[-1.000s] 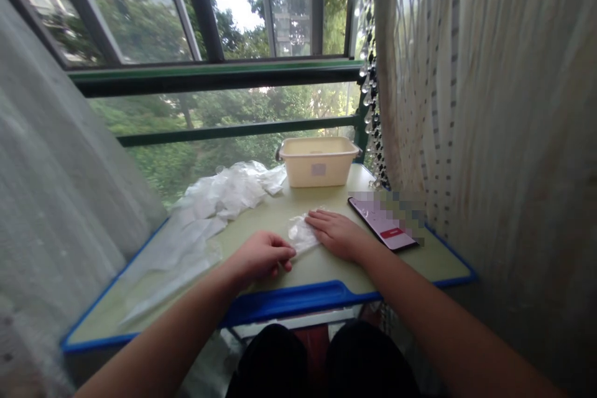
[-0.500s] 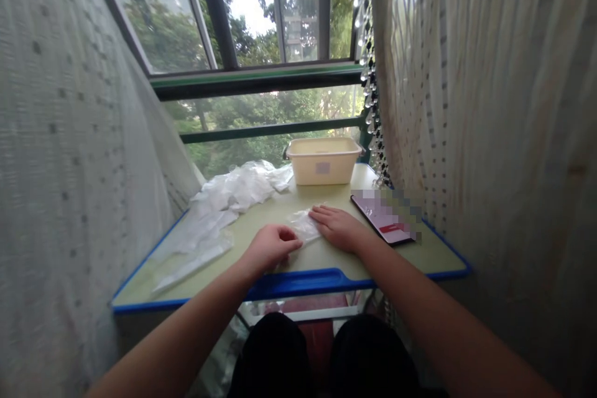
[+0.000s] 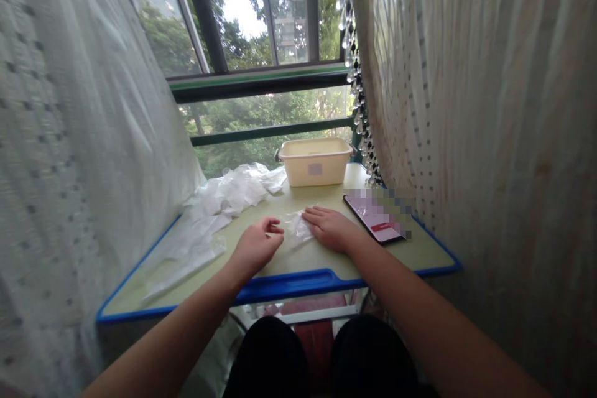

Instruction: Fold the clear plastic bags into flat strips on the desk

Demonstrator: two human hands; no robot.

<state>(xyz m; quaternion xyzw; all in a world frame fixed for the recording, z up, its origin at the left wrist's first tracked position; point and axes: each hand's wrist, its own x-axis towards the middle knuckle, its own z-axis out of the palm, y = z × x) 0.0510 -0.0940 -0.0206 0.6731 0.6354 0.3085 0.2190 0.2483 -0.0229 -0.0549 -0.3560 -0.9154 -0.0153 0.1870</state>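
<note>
A small clear plastic bag (image 3: 297,227) lies on the pale table between my hands. My right hand (image 3: 329,227) rests flat on its right side, fingers stretched out together and covering part of it. Just left of the bag, my left hand (image 3: 260,241) hovers low with its fingers loosely curled and apart, nothing visible in them. Further left spreads a heap of crumpled thin white plastic bags (image 3: 233,189), with a flatter one (image 3: 186,264) reaching toward the front edge.
A cream plastic bin (image 3: 315,165) with side handles stands at the back by the window. To the right lies a phone (image 3: 380,227), partly pixelated. The table has a blue rim (image 3: 289,286). Sheer curtains (image 3: 466,106) hang on both sides.
My left hand has drawn left off the bag's edge and its fingers have parted. My right hand stays pressed on the bag. The whole view has shifted slightly.
</note>
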